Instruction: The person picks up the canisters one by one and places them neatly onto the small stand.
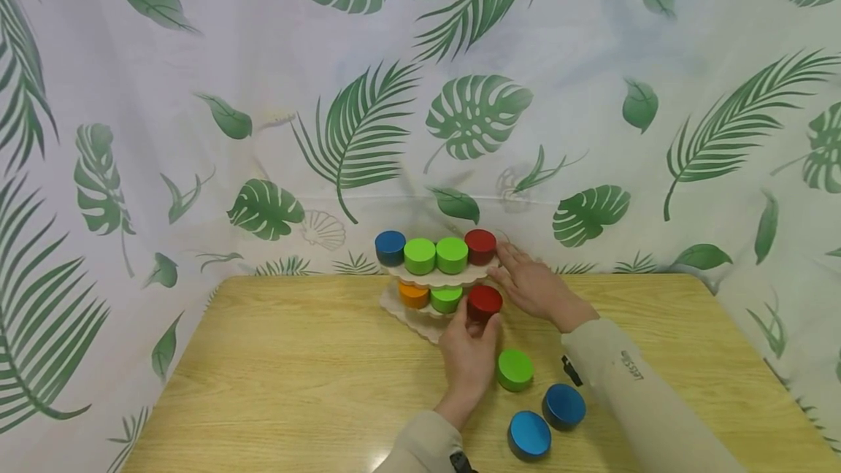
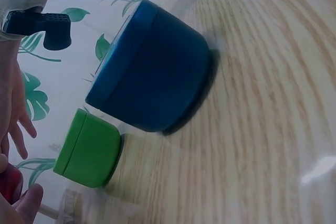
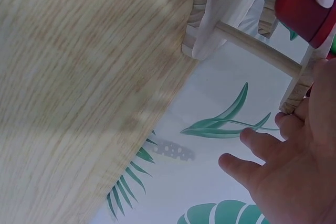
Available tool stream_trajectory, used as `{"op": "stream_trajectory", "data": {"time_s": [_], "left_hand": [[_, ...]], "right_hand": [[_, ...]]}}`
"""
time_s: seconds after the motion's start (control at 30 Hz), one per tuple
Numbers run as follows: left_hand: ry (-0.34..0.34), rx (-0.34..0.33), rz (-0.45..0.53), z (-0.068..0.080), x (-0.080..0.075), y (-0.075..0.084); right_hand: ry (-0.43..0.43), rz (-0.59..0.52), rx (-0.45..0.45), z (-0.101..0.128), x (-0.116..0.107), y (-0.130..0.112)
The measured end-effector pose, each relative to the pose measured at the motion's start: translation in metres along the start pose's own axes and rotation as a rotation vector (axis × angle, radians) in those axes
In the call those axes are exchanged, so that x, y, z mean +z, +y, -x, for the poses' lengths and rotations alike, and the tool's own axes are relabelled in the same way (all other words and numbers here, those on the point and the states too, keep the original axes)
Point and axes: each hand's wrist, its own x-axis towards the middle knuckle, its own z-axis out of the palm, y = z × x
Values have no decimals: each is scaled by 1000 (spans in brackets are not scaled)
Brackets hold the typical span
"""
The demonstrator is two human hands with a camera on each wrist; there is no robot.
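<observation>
A wooden tiered stand (image 1: pixel 427 325) with scalloped edges is at the table's back. Beside a green tin (image 1: pixel 447 299) on its lower tier, my left hand (image 1: pixel 468 356) pinches a round red tin (image 1: pixel 485 303) between thumb and fingers. My right hand (image 1: pixel 535 289) touches the right end of the upper tier (image 3: pixel 296 90), its fingers mostly straight and spread. Next to those fingertips, another red tin (image 1: pixel 480 247) sits on the upper tier. Two green tins (image 1: pixel 436 255) and a blue tin (image 1: pixel 390 248) complete that row. An orange tin (image 1: pixel 414 295) sits on the lower tier.
On the wooden table (image 1: pixel 289 378), right of my left hand, stand a green tin (image 1: pixel 515 369), a dark blue tin (image 1: pixel 563 406) and a lighter blue tin (image 1: pixel 528 435). A leaf-printed white curtain (image 1: pixel 263 159) hangs close behind the stand.
</observation>
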Motion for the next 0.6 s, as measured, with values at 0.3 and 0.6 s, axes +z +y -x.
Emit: {"op": "stream_trajectory", "data": {"time_s": [0.3,0.6], "left_hand": [[47,-88,79,-1,7,0],[56,-165,144,-3,10,0]], "right_hand": [[-4,-1,2,0,0,0],[9,3,-5,1,0,-1]]}}
